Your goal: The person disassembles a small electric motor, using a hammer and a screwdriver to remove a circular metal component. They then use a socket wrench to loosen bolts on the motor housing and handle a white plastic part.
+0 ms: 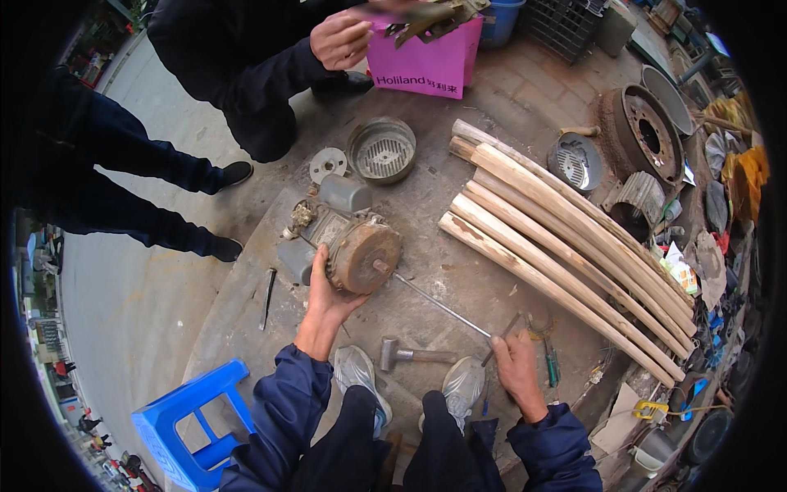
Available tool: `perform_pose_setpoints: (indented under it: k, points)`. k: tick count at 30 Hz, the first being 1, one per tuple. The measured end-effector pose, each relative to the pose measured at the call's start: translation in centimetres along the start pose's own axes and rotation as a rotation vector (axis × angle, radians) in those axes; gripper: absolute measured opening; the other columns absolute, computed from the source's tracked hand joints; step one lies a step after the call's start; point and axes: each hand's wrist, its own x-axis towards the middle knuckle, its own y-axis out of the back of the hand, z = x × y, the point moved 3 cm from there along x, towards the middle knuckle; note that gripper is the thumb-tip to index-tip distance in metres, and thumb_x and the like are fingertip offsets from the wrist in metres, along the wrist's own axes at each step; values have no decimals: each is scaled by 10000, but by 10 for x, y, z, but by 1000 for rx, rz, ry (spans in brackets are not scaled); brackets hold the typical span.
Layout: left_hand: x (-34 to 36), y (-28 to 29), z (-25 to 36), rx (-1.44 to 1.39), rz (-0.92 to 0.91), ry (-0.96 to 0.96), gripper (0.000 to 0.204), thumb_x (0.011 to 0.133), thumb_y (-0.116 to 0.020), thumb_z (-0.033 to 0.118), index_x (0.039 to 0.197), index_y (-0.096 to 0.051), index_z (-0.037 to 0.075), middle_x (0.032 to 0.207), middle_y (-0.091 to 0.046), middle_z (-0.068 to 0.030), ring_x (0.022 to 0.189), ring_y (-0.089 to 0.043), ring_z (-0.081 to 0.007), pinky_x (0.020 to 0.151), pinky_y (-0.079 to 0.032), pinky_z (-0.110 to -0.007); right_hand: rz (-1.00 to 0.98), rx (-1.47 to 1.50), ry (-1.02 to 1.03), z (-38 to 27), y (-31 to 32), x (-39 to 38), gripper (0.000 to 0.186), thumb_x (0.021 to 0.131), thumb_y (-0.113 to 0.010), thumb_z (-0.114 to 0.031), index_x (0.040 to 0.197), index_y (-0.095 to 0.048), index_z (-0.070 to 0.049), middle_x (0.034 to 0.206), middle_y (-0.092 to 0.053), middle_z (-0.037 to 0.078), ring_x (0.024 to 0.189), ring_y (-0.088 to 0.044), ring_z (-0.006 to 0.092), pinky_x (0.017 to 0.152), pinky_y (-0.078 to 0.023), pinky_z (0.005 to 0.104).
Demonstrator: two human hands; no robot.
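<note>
Pink bag (pixel 420 64), metal pc. (pixel 437 20) at top; L hand (pixel 326 297) clasping motor (pixel 365 256), R hand (pixel 518 369) gripping rod (pixel 443 306).

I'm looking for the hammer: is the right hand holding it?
No, the right hand holds a metal rod; the hammer lies on the ground.

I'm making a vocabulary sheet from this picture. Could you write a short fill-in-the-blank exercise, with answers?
The right hand holds a metal rod, while the ____ hand touches the motor.
The hammer lies with its head toward the left shoe and its ____ toward the right shoe.
The plastic stool is ____.
The wooden poles lie on the picture's ____ side.
Answers: left; handle; blue; right.
</note>
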Motion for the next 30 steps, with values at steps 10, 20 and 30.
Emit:
perform_pose_setpoints:
  k: [10, 20, 30]
  points:
    - [-2, 1, 2, -7, -22, 7, 1052, 853, -599, 817, 1649, -353, 174, 1716, -288, -164, 1573, -213, -447, 1273, -65, -617, 50, 553, -606, -49, 8, 8, 566, 1019, -553, -60, 1559, -411, 32, 833, -651, 111, 547, -627, 183, 504, -534, 309]
    - [-10, -12, 0, -21, -39, -12, 988, 878, -590, 793, 1629, -397, 181, 1692, -353, -136, 1560, -280, -394, 1266, -122, -617, -121, 307, -392, -21, 6, -9, 225, 1011, -634, -140, 1132, -681, 44, 907, -648, 192, 695, -649, 252, 634, -500, 383]
    - [-7, -8, -2, -8, -8, -12, 1008, 877, -586, 801, 1625, -400, 152, 1689, -357, -150, 1565, -269, -397, 1271, -104, -611, -26, 587, -675, -9, -2, 5, 326, 1026, -667, -178, 1282, -623, 19, 702, -571, 95, 536, -548, 166, 495, -428, 343]
